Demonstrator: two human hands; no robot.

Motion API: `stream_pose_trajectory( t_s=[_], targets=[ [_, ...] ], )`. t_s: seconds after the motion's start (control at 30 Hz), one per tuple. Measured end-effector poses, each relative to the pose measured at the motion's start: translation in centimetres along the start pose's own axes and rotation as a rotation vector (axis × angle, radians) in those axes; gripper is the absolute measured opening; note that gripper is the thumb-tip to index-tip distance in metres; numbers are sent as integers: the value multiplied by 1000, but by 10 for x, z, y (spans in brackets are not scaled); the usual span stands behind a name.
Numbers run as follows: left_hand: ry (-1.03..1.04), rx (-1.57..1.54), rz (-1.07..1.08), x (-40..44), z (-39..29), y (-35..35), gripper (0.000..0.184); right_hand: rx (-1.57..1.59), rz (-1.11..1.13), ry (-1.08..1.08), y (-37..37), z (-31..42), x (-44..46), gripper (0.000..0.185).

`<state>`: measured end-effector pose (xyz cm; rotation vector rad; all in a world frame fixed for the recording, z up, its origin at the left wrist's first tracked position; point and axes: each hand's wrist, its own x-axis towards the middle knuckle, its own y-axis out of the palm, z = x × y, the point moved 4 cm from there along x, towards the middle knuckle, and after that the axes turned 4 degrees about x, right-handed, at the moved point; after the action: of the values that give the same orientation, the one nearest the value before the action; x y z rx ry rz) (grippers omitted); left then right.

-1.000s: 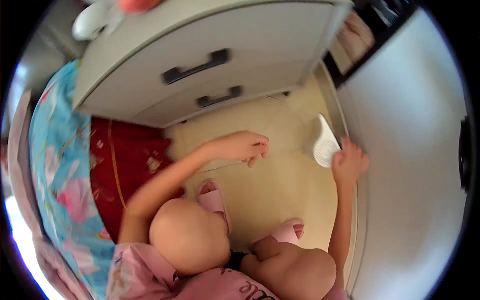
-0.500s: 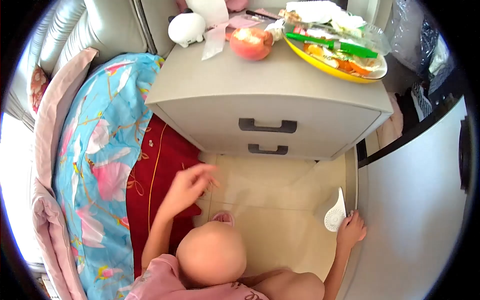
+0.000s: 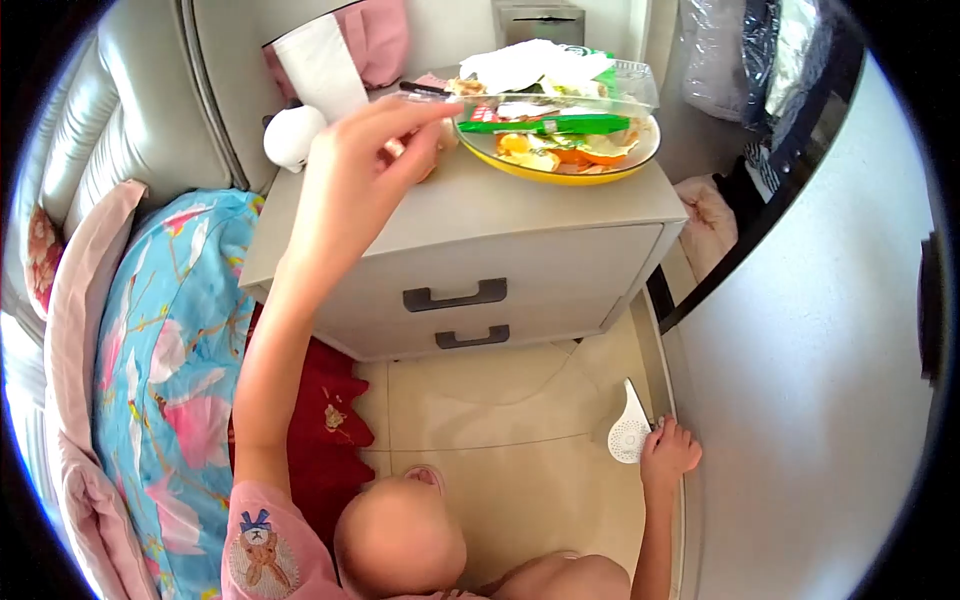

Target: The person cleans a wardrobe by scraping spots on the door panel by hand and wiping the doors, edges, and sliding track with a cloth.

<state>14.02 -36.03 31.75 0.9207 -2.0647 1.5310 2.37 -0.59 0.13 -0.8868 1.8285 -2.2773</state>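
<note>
My left hand (image 3: 365, 160) reaches over the bedside cabinet (image 3: 480, 215), index finger and thumb stretched out and apart, with nothing seen between them. Just past their tips sits a yellow-rimmed plate (image 3: 560, 174) of food scraps. A green strip-like item (image 3: 545, 125) and a clear plastic container (image 3: 635, 85) lie on it. The reddish bitten fruit is mostly hidden behind my left hand. Low on the right, my right hand (image 3: 671, 452) has curled fingers closed at the edge of a white teardrop-shaped thing with a perforated round end (image 3: 628, 440); its gripped part is hidden.
A round white figure (image 3: 293, 137) and a pink bag (image 3: 385, 45) with white paper (image 3: 320, 65) stand at the cabinet's back left. Floral bedding (image 3: 180, 370) lines the left. A grey door panel (image 3: 800, 400) rises at the right, close to my right hand.
My left hand has risen from above the floor to over the cabinet top, covering most of the fruit. The view has shifted. My right hand stays low beside the panel with the white thing.
</note>
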Motion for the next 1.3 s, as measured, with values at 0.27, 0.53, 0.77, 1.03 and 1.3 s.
stream_pose_trajectory(
  t_s=[0.27,0.53,0.77,1.03,1.3],
  targets=[
    [385,558,-101,50,9,57,32,-6,-52,-19,-3,0,-1,18],
    [305,387,-103,47,14,59,27,44,-75,-5,-4,1,-1,15],
    [273,228,-87,61,20,57,29,47,-83,5,-3,0,-1,13],
    [-5,-72,-62,67,17,53,21,61,-120,2,-3,0,-1,16],
    [22,-129,139,75,13,50,16,49,-106,25,2,-3,-3,17]
  ],
)
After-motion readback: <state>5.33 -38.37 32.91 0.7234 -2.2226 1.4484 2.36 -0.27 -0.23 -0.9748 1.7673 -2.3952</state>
